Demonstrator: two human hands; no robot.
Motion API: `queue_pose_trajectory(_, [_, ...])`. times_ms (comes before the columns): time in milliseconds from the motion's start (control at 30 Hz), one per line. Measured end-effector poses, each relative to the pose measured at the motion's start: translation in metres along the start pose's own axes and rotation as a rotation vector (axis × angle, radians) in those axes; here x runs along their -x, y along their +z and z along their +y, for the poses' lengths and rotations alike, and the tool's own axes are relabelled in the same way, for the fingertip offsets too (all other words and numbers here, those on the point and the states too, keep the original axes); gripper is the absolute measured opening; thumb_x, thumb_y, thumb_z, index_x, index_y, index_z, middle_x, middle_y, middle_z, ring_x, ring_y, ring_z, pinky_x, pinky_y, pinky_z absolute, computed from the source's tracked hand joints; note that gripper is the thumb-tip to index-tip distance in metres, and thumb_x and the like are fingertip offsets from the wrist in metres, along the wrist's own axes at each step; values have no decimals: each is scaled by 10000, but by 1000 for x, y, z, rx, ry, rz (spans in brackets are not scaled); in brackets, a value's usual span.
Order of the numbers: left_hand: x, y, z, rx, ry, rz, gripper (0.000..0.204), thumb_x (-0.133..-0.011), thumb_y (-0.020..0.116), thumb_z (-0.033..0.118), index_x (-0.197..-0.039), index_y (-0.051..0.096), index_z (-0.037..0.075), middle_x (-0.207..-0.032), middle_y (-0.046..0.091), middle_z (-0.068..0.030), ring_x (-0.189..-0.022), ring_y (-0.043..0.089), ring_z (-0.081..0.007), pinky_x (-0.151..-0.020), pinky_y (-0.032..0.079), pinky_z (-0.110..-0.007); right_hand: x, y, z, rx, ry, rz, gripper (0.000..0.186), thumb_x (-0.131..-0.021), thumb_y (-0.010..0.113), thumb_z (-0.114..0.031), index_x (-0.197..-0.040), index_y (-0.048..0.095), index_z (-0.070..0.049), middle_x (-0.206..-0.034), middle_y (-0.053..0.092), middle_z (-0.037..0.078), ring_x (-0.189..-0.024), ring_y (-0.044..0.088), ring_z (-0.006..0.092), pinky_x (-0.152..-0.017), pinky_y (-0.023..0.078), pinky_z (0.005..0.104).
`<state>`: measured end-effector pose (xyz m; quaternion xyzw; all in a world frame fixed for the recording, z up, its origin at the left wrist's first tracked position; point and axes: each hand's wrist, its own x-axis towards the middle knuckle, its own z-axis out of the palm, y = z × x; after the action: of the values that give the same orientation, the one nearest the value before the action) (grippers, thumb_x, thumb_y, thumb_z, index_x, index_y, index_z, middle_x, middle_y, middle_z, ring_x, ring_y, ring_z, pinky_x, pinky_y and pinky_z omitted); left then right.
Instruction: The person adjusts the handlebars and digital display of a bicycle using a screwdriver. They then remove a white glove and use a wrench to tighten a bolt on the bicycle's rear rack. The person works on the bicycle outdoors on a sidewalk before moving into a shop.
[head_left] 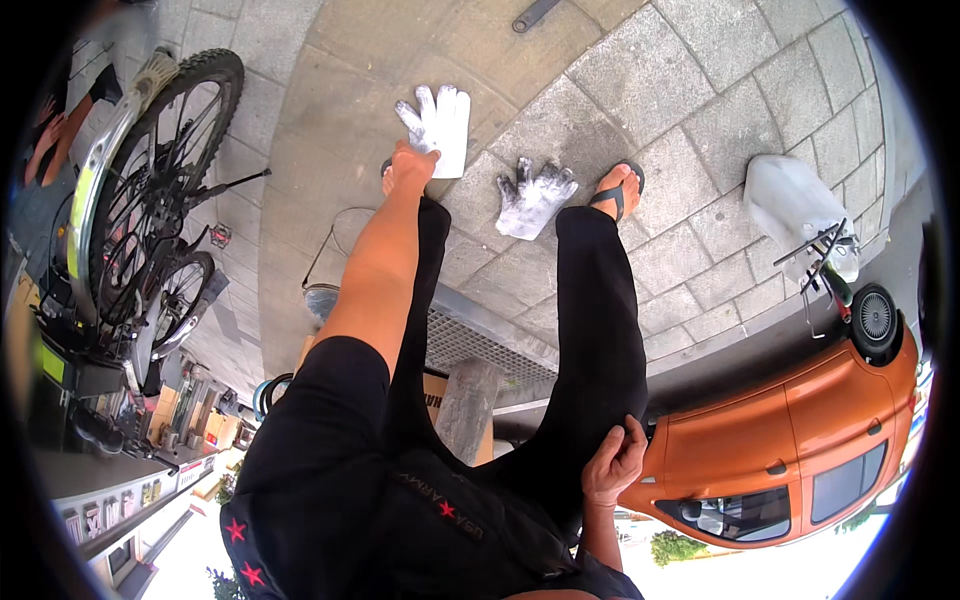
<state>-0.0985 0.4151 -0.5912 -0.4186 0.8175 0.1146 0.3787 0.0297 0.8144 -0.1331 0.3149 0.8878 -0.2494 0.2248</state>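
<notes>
Out ahead, my left hand (411, 163) is closed on the lower left edge of a white work glove (445, 130) with dark smudges on its fingers. The glove's fingers point away from me. On the paving between my feet lies a second work glove (533, 200), more heavily blackened at the fingertips, touched by neither hand. Against my right thigh rests my right hand (614, 465), its fingers loosely curled and a little apart, with nothing in them.
A bicycle (170, 170) stands at the left, and part of another person shows beyond it. A dark tool handle (535, 14) lies at the top. On the right are a pale plastic-covered object (795, 210) and an orange car (770, 420). Below me are a metal grate (480, 335) and a stone post (468, 400).
</notes>
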Motion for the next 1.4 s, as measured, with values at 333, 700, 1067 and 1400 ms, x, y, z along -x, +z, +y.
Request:
queue_pose_trajectory(333, [147,115,-68,660,384,-192,271,-874,824,200,-1075,732,44,-1384,474,-101,-1207,567,-243,-994,496,-341,22,11,10,-1,-12,33,227,-1013,623,-81,-1187,666,58,-865,662,148,-648,582,217,-602,452,336])
queue_pose_trajectory(700, [152,176,15,537,245,-446,221,-823,787,168,-967,703,23,-870,729,-125,-777,683,-219,-751,545,-356,35,13,32,-111,115,7,191,-980,660,-65,-1149,664,25,-700,576,56,-527,492,131,-525,408,291])
queue_pose_trajectory(1067, [382,-54,73,684,63,-1130,205,-922,681,12,-1100,581,34,-1024,658,-61,-904,662,-163,-817,579,-345,48,-7,73,-824,513,-84,831,-952,769,-399,-1546,412,59,-1188,668,154,-999,639,189,-919,522,347])
queue_pose_trajectory(1400, [520,-43,214,148,407,-1095,571,-983,727,169,-1489,482,66,-1340,645,-143,-1053,701,-230,-886,590,-371,-91,-48,203,-1503,891,424,457,-920,680,-57,-1353,595,64,-1198,704,130,-1040,677,208,-915,535,338])
